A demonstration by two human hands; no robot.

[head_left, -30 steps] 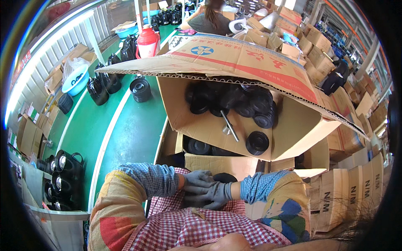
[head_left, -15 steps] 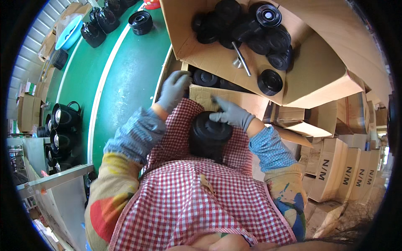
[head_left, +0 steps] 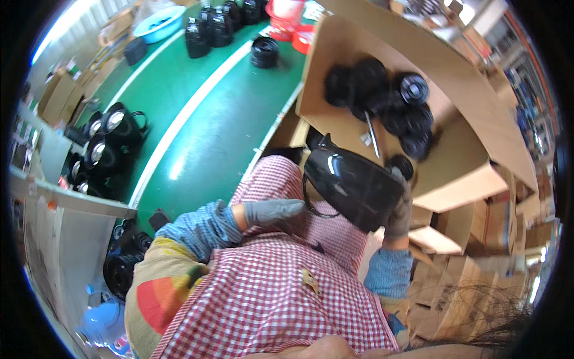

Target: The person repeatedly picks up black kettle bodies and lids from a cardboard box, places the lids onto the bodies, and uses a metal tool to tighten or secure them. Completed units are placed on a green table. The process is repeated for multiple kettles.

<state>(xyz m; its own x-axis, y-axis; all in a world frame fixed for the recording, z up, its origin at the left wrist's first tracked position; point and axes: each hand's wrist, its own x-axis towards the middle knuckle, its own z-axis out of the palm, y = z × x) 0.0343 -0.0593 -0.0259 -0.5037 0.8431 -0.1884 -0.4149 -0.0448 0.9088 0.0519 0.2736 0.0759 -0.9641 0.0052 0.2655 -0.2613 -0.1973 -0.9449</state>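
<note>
A glossy black jug with a spout and a loop handle is held tilted above my lap. My right hand, in a grey glove, grips it by its right-hand end; part of that hand is hidden behind the jug. My left hand, also gloved, lies by the handle with its fingers stretched out toward it. Whether the fingertips touch the handle I cannot tell. Beyond the jug, a large open carton contains several round black parts and a metal rod.
To the left runs a green work surface with white lines. Several black jugs stand at its left edge, others at the far end beside a black round part, a light blue basin and red containers. Stacked cartons fill the right side.
The jug has been raised from my lap and tipped over sideways in my right hand. My left hand has come back from the carton's edge to the handle. The view has shifted.
</note>
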